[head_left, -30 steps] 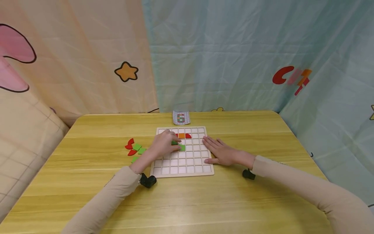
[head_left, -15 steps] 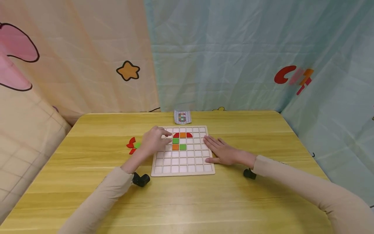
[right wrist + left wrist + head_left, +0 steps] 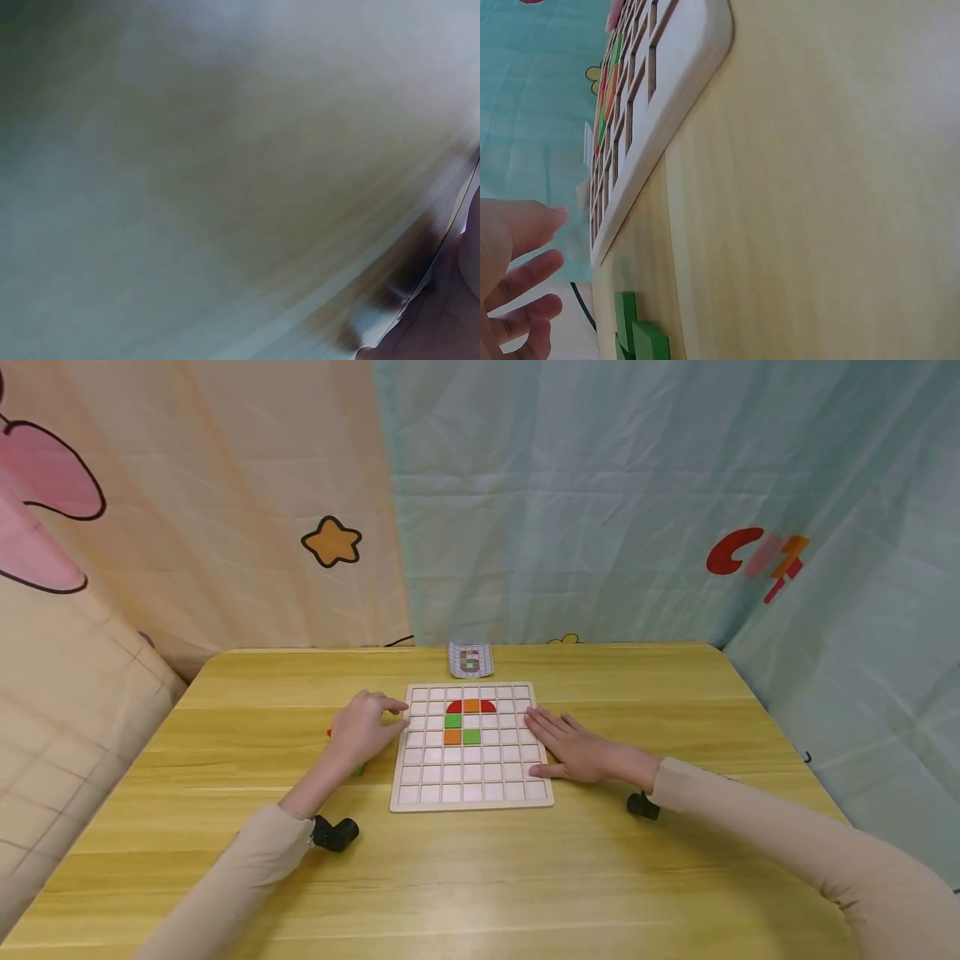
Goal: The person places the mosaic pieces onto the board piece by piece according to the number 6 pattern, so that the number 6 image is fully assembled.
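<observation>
A square wooden grid board lies on the table. In its cells, an orange tile sits between two red rounded-corner tiles. Below them are a green tile, a second orange tile and another green tile. My left hand hovers at the board's left edge, thumb and fingers apart, holding nothing. Beneath it, loose green tiles show in the left wrist view; in the head view the hand mostly hides the loose pile. My right hand rests flat on the board's right edge, fingers straight.
Behind the board lies a small card printed with a coloured grid pattern. The wooden table backs onto patterned curtains. Black devices hang beneath both wrists. The right wrist view is mostly blurred.
My left hand has let go over the board and moved left off the tiles toward the loose pile, uncovering an orange tile and a green tile. The right hand stays put.
</observation>
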A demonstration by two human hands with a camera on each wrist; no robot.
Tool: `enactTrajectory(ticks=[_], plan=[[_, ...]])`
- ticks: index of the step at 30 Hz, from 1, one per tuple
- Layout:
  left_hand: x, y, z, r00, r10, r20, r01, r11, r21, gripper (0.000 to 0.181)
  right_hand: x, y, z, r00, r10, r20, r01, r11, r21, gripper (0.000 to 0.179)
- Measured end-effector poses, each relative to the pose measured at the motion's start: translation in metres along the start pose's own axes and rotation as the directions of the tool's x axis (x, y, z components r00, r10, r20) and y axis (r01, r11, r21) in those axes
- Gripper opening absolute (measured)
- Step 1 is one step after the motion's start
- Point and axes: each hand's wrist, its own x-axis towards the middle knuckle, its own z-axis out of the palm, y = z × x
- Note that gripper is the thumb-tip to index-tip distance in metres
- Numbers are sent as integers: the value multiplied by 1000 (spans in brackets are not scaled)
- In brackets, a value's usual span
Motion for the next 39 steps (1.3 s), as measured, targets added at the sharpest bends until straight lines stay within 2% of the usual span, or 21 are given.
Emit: enactTrajectory(ticks=[6, 11, 17, 20, 29, 39], plan=[[-11, -19, -6, 998, -28, -65, 28, 1000, -8, 26, -1, -1, -1, 1000, 1, -1, -1, 1000, 6, 89], [-19, -34, -13, 992, -82, -100, 81, 997, -6, 26, -1, -2, -1, 1000, 1, 3, -1, 1000, 4, 89], [-26, -49, -19, 980, -161, -116, 166, 986, 29, 26, -2, -1, 0, 1000, -3, -4, 3, 1000, 3, 89], [-29, -56, -22, 976, -181, -121, 185, 982, 27, 27, -2, -1, 1, 1000, -2, -5, 2, 1000, -2, 89], [-36, -72, -30, 972, -212, -101, 216, 976, 37, 31, -1, 1, 1, 1000, -7, -11, 7, 1000, 6, 88], [-34, -82, -30, 964, -264, -38, 265, 963, 44, 40, -3, -1, -2, 1000, -7, -1, 7, 1000, 13, 89]])
